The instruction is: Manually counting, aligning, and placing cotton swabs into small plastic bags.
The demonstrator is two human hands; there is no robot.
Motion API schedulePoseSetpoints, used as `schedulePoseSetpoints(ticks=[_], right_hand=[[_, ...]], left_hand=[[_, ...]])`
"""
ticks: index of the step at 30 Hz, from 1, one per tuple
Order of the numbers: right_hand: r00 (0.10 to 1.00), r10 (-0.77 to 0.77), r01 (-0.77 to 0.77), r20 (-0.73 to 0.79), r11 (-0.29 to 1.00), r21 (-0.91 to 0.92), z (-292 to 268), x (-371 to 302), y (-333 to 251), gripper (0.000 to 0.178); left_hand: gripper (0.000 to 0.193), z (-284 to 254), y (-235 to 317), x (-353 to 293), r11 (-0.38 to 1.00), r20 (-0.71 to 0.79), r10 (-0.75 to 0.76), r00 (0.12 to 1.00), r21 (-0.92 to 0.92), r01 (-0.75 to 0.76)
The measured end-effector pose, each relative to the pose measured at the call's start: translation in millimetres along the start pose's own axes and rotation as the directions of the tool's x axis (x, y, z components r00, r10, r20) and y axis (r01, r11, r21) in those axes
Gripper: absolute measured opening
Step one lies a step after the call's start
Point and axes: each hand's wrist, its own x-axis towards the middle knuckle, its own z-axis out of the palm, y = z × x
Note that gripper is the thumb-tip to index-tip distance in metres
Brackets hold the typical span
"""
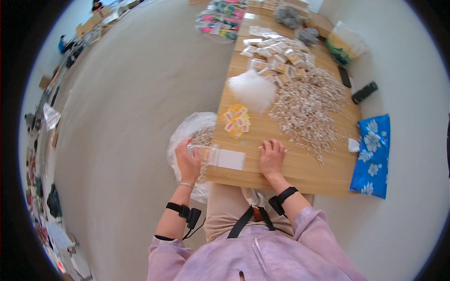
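My left hand (188, 161), at the table's left edge, pinches a small clear plastic bag (206, 153) with a yellow printed card in it. A plain white card or sheet (230, 159) lies against the bag's right end, on the tabletop. My right hand (272, 158) rests on the wood, fingers curled down, with tiny white bits at the fingertips; what they grip is too small to name. Beyond it spreads a heap of small whitish pieces (309, 105). Loose yellow cards (236, 121) lie ahead of my left hand, near a stack of clear empty bags (253, 90).
Filled packets (281, 54) are piled farther back on the table (323, 175). Along the wall side are a black cylinder (364, 92), a dark phone-like slab (344, 76) and a blue flowered pouch (371, 157). A large clear sack (180, 136) of similar pieces stands below the left edge.
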Motion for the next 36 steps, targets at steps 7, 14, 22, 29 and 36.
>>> schedulePoseSetpoints(ticks=[7,14,22,29,36], right_hand=[[0.988,-0.052,0.077,-0.144,0.982,0.174,-6,-22,26,0.006],[0.935,0.142,-0.156,-0.325,0.988,-0.019,-49,-21,87,0.023],[0.898,0.366,-0.366,-0.244,0.929,0.047,-54,-12,152,0.020],[0.976,0.167,-0.156,-0.137,0.984,0.086,-32,-25,76,0.015],[0.981,-0.163,0.176,-0.108,0.977,0.118,-34,-7,79,0.016]], left_hand=[[0.031,93,94,-50,0.924,0.322,0.375,0.870,-0.205,-0.322],[0.006,137,108,-74,0.924,0.439,0.379,0.815,-0.230,-0.306],[0.006,133,127,-83,0.875,0.454,0.484,0.749,-0.267,-0.404],[0.006,132,128,-83,0.869,0.423,0.494,0.760,-0.259,-0.421],[0.007,135,127,-82,0.863,0.419,0.505,0.755,-0.244,-0.442]])
